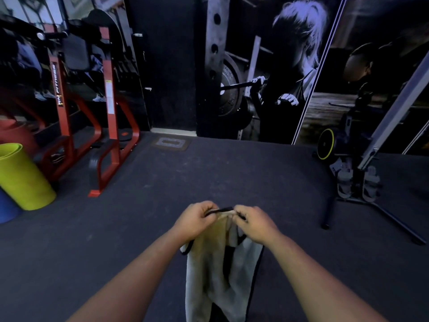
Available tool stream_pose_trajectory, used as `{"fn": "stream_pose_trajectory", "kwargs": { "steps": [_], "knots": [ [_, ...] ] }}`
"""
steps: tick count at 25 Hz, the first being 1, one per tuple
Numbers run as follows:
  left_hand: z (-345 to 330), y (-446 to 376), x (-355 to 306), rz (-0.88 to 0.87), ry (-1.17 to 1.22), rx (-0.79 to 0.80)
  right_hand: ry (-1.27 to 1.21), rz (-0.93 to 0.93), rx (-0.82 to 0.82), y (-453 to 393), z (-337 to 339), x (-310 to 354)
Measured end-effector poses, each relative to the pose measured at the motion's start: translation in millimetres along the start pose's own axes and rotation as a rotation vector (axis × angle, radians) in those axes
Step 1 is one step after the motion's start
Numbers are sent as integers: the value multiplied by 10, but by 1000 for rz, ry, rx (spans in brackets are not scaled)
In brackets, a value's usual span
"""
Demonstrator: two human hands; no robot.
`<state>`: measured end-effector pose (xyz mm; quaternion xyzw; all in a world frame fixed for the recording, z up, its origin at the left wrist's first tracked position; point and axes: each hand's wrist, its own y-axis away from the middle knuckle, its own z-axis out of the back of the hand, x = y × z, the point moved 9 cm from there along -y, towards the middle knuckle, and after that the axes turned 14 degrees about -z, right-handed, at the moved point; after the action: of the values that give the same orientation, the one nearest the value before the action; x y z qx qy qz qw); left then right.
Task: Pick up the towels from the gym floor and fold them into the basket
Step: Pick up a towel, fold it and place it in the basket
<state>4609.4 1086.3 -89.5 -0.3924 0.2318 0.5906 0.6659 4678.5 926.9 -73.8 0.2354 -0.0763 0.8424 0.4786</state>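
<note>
Between the two hands: towel [216, 270] hangs down, off the floor [92, 240]. Left hand [193, 220] and right hand [253, 223] each pinch its dark-trimmed top edge, fingers curled.

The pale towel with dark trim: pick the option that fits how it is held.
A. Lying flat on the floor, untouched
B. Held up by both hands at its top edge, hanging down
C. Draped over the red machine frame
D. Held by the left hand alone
B: the left hand and right hand both pinch the top edge of the pale towel with dark trim, which hangs below them.
</note>
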Motion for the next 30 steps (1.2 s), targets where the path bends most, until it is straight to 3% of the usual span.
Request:
{"fn": "stream_pose_trajectory", "kwargs": {
  "steps": [3, 5, 10, 14, 16, 18, 21, 24, 26, 28, 30],
  "knots": [
    [203, 231, 320, 113, -300, 17, -36, -40, -74, -68, 98, -196],
    [336, 396, 563, 208, -272, -82, -29, -94, -101, -106, 94, -320],
    [364, 582, 765, 336, 366, -503, -201, -292, -101, -264, 71, -590],
    [200, 514, 688, 387, 647, -677, -793, -420, -65, -286, 11, -717],
    [147, 439, 626, 363, 716, -695, -1073, -418, 100, -233, -68, -655],
    [106, 363, 547, 306, 753, -647, -1198, -326, 282, -167, -82, -513],
    [62, 272, 477, 237, 762, -527, -1015, -137, 362, -150, -66, -411],
    [-9, 249, 440, 233, 765, -488, -385, -28, -108, -216, 178, -420],
    [-68, 252, 369, 230, 767, -481, -158, 84, -319, -144, 316, -262],
    [-89, 269, 294, 213, 771, -503, -252, 237, -307, -73, 328, -85],
    [-81, 304, 237, 197, 781, -544, -426, 267, -135, -55, 251, 42]
  ]
}}
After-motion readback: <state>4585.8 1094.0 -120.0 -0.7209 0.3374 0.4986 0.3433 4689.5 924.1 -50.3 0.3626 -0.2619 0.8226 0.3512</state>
